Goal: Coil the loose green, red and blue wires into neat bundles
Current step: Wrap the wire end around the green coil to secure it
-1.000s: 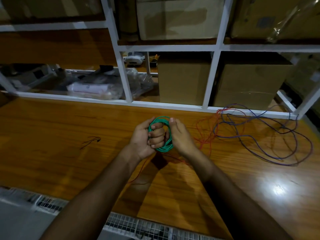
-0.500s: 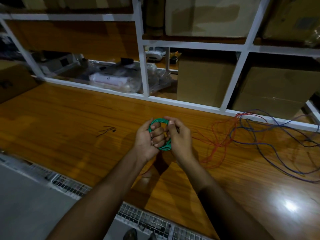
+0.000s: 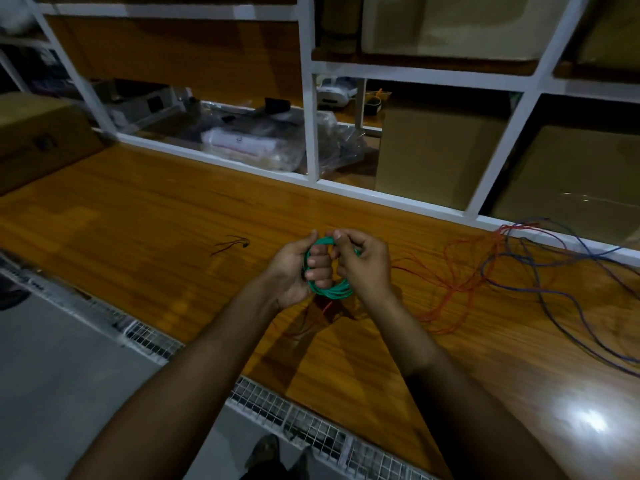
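Wooden bench (image 3: 145, 216): left hand (image 3: 294, 271), right hand (image 3: 363, 268) curled around green coil (image 3: 332, 292), half hiding it; blue wire (image 3: 568, 306) cut off rightward.

Both forearms bare, extended forward from near edge of worktop, converging toward its middle. Left hand (image 3: 294, 271): palm turned right, fingers (image 3: 320, 262) curled through green wire coil (image 3: 332, 292), thumb raised along coil top. Right hand (image 3: 363, 268): back of hand up, fingers curled, thumb and forefinger pinching top of coil next to left thumb. Hands touching, knuckles against knuckles. Both wrists held above worktop surface, not resting on it.
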